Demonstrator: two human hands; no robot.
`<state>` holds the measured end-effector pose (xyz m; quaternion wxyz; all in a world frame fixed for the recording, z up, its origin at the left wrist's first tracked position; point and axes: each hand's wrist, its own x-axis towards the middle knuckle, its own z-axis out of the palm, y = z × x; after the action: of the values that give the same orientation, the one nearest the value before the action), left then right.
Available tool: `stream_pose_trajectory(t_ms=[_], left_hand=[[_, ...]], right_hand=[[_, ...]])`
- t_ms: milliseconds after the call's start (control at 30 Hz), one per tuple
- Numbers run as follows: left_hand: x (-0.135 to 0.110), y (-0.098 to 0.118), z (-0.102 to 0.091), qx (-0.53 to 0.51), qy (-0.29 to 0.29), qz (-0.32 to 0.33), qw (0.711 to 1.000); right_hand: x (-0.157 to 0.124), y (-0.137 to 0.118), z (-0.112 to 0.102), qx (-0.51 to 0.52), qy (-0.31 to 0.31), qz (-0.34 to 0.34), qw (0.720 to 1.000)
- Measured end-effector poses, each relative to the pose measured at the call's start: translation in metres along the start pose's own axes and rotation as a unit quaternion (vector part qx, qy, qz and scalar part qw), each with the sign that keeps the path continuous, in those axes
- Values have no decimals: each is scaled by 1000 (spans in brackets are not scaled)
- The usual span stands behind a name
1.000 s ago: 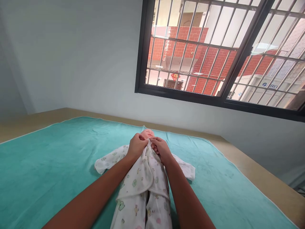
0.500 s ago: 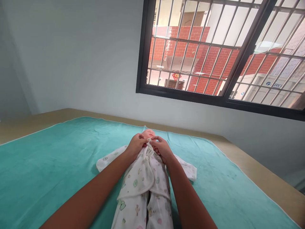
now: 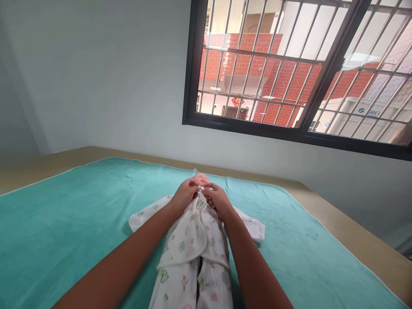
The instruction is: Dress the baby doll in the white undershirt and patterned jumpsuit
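A baby doll lies on its back on a teal blanket, dressed in a white romper printed with small animals. Both of my hands meet at the romper's collar, just under the doll's chin. My left hand pinches the left edge of the neckline. My right hand pinches the right edge, where a small snap shows between my fingertips. The doll's face is partly hidden behind my fingers. The sleeves spread flat to either side.
The blanket covers a tan platform whose bare edge runs along the right and back. A grey wall rises close behind the doll. Above it is a black-framed barred window.
My fingertips have drawn slightly closer together at the collar. The view has shifted a little; the doll has not moved.
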<state>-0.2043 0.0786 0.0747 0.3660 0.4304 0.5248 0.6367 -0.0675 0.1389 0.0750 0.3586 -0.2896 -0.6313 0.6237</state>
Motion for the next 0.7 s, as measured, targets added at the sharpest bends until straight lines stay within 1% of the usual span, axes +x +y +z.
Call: stream_pose_trajectory(t_ms=[200, 267, 367, 433, 567, 633, 700], left_hand=[[0, -2, 5, 97, 71, 51, 991], [-6, 2, 5, 121, 97, 79, 985], [-24, 9, 5, 153, 122, 129, 972], [-39, 11, 1, 186, 115, 153, 964], [-63, 6, -8, 237, 57, 172, 955], [-70, 4, -12, 240, 28, 181, 953], [-74, 5, -13, 241, 14, 182, 953]], right_hand=[[6, 6, -2, -23, 17, -10, 1000], [5, 3, 2, -53, 20, -17, 998], [-1, -7, 8, -121, 26, -44, 991], [-10, -15, 10, -175, 36, -70, 981], [-32, -26, 10, -265, 50, -98, 958], [-43, -25, 12, -296, 54, -109, 947], [-51, -19, 16, -319, 71, -126, 937]])
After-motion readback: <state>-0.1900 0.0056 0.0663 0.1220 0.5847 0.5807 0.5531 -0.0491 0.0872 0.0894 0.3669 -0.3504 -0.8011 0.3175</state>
